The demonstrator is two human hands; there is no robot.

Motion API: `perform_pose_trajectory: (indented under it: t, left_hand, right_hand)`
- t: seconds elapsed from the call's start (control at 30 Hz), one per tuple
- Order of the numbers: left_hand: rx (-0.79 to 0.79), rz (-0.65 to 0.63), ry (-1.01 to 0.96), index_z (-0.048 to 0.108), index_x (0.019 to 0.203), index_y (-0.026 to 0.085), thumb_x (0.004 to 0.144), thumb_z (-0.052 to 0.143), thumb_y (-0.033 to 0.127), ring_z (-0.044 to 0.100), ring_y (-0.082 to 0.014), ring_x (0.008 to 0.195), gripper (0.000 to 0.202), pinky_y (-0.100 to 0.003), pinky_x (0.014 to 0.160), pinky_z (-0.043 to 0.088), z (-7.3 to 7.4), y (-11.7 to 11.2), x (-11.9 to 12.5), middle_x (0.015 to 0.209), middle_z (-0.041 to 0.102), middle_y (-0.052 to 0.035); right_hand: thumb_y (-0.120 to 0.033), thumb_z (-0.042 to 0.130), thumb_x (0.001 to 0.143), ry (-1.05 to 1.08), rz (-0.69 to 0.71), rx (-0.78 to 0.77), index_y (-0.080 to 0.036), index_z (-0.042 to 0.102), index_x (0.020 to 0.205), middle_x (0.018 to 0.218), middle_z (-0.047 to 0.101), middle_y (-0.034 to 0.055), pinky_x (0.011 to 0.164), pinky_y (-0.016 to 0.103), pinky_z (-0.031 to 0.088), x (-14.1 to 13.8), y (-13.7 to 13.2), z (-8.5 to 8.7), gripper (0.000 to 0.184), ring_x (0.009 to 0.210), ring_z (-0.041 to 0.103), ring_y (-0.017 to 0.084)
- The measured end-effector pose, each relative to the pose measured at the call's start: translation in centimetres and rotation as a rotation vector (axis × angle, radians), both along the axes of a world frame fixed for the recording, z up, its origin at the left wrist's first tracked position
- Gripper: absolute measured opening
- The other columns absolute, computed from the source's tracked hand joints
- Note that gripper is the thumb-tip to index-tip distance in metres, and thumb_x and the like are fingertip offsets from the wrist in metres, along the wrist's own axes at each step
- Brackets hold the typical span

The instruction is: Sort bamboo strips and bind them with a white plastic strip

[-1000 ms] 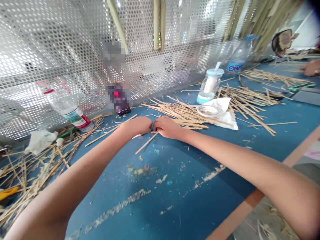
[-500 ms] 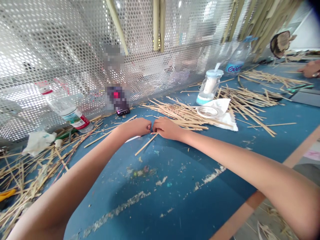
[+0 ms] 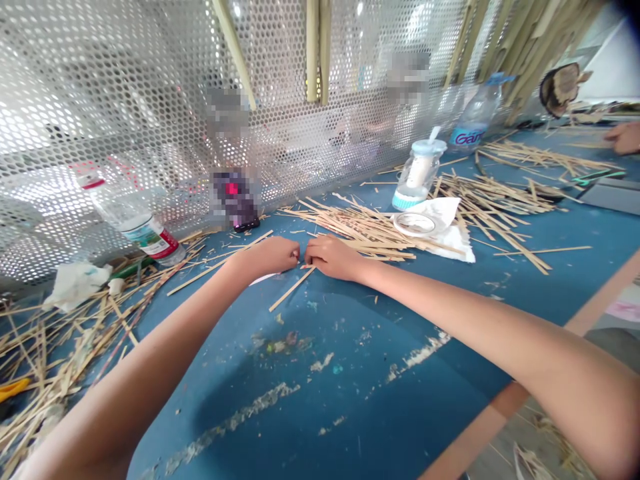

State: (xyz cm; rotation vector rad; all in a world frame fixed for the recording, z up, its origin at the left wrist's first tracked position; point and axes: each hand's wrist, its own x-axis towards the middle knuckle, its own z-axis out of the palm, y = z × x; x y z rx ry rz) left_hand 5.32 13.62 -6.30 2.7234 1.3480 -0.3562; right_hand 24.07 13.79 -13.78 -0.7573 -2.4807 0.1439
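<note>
My left hand [image 3: 281,256] is closed above the blue table, its knuckles turned toward my right hand. Whatever its curled fingers hold is hidden from me. Across a narrow gap, my right hand [image 3: 331,257] is bent down with its fingertips pinched together. A thin wooden strip [image 3: 293,289] slants out from beneath those fingertips toward the lower left; I cannot tell if they grip it or only cover its end. Partly under my left wrist lies a thin white piece [image 3: 264,279]. Right behind my right hand is a pile of strips [image 3: 357,227].
A roll of tape [image 3: 415,225] rests on white tissue beside a lidded jar [image 3: 419,175]. A phone [image 3: 241,203] leans on the perforated metal screen [image 3: 165,120]. At left, a tilted plastic bottle [image 3: 145,227] stands near scattered strips. Another person's hand [image 3: 625,138] shows far right.
The gap between my hands is slightly wider, my left hand having drawn a little to the left. The other person's hand at far right has shifted slightly.
</note>
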Motion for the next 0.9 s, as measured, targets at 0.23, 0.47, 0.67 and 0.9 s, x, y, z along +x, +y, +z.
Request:
perform_pose_trajectory:
  t: [0.23, 0.47, 0.67, 0.9]
  left_hand:
    - [-0.041, 0.027, -0.045, 0.068, 0.087, 0.02, 0.084, 0.048, 0.029, 0.061, -0.0193, 0.069, 0.022, -0.028, 0.062, 0.035, 0.4, -0.4, -0.1, 0.071, 0.07, -0.0035]
    - [-0.106, 0.031, -0.134, 0.064, 0.083, 0.019, 0.08, 0.044, 0.021, 0.061, -0.0186, 0.071, 0.02, -0.027, 0.062, 0.038, 0.2, 0.1, -0.6, 0.072, 0.069, -0.0032]
    - [-0.226, 0.071, -0.251, 0.063, 0.094, 0.02, 0.079, 0.044, 0.029, 0.064, -0.0173, 0.072, 0.025, -0.025, 0.062, 0.043, -1.0, 1.0, -2.3, 0.074, 0.069, -0.0008]
    - [-0.209, 0.11, -0.287, 0.063, 0.098, 0.019, 0.079, 0.051, 0.035, 0.062, -0.0188, 0.08, 0.028, -0.027, 0.066, 0.04, -1.4, 0.6, -2.4, 0.089, 0.07, -0.0025]
  right_hand:
    - [-0.005, 0.048, 0.088, -0.006, -0.004, 0.001, -0.017, 0.069, 0.082, 0.09, 0.07, 0.006, 0.086, 0.033, 0.038, 0.0, 0.0, 0.1, 0.025, 0.086, 0.06, 0.019]
    - [-0.005, 0.048, 0.088, -0.01, 0.004, -0.001, -0.017, 0.071, 0.086, 0.09, 0.069, 0.0062, 0.086, 0.033, 0.038, 0.0, -0.1, 0.1, 0.026, 0.087, 0.06, 0.019]
    - [-0.01, 0.047, 0.092, -0.064, -0.011, 0.027, -0.023, 0.074, 0.108, 0.099, 0.066, 0.007, 0.087, 0.036, 0.033, -0.1, -0.2, 0.0, 0.034, 0.089, 0.055, 0.02]
    - [-0.014, 0.046, 0.096, -0.096, -0.048, 0.034, -0.023, 0.073, 0.107, 0.098, 0.065, 0.0061, 0.085, 0.036, 0.027, -0.4, -0.6, 0.2, 0.031, 0.088, 0.053, 0.019]
